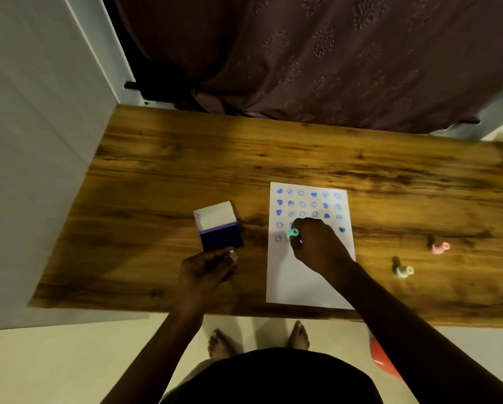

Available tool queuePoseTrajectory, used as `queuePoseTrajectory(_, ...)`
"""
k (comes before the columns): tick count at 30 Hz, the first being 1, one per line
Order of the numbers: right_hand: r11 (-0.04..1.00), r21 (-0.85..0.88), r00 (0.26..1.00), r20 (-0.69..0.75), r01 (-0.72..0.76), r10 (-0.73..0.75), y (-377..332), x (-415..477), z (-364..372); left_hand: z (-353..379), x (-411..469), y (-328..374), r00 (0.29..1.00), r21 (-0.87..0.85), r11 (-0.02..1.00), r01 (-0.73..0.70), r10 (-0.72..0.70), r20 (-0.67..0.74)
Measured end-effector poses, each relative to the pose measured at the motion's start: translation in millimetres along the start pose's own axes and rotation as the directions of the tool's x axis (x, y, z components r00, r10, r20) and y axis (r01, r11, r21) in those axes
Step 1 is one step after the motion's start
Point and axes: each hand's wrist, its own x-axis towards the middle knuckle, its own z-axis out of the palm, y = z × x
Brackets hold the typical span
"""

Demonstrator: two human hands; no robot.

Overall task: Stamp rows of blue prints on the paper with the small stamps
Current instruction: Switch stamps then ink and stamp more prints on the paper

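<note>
A white sheet of paper (308,281) lies on the wooden table (186,158), with several rows of blue heart and smiley prints on its upper half. My right hand (317,246) is over the paper's left middle, shut on a small teal stamp (293,233) beside the lower rows of prints. An open blue ink pad (221,236) with a white lid sits left of the paper. My left hand (206,272) rests at the pad's near edge, fingers curled around a small pale item that I cannot identify.
A pink stamp (440,247) and a pale green stamp (403,270) lie on the table right of the paper. A dark patterned curtain (332,59) hangs behind the table and a white wall panel (40,141) stands on the left. A red object (383,360) lies on the floor.
</note>
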Motion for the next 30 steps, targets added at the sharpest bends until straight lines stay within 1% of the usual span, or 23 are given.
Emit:
queuePoseTrajectory(3, 1.0, -0.021, 1.0, 0.02, 0.012, -0.012, 0, 1, 4, 0, 2, -1, 1.0, 0.009, 1.0, 0.005, -0.005, 0.002)
queuePoseTrajectory(10, 1.0, -0.025, 1.0, 0.007, -0.004, 0.004, -1, -1, 13, 4, 5, -5, 1.0, 0.016, 1.0, 0.019, -0.019, 0.0)
queuePoseTrajectory(18, 0.999, -0.03, 1.0, 0.015, -0.022, 0.022, -5, 1, 14, 6, 11, -2, 1.0, -0.057, 0.998, 0.014, -0.013, 0.02)
queuePoseTrajectory(21, 1.0, -0.018, 1.0, 0.008, -0.02, 0.02, -4, 2, 12, 8, 8, 3, 0.998, -0.063, 0.998, -0.003, 0.006, 0.056)
queuePoseTrajectory(24, 0.999, -0.038, 1.0, 0.017, -0.018, 0.018, -2, 4, 9, 9, 6, 8, 0.998, -0.062, 0.998, -0.013, 0.017, 0.059)
queuePoseTrajectory(28, 1.0, 0.001, 0.999, 0.039, -0.024, 0.024, 3, 9, 3, 15, 4, 14, 0.995, -0.046, 0.997, -0.055, 0.059, 0.082)
queuePoseTrajectory(30, 0.997, 0.061, 0.998, 0.037, -0.045, 0.043, 7, 9, -2, 20, 2, 15, 0.993, -0.04, 0.997, -0.064, 0.067, 0.098)
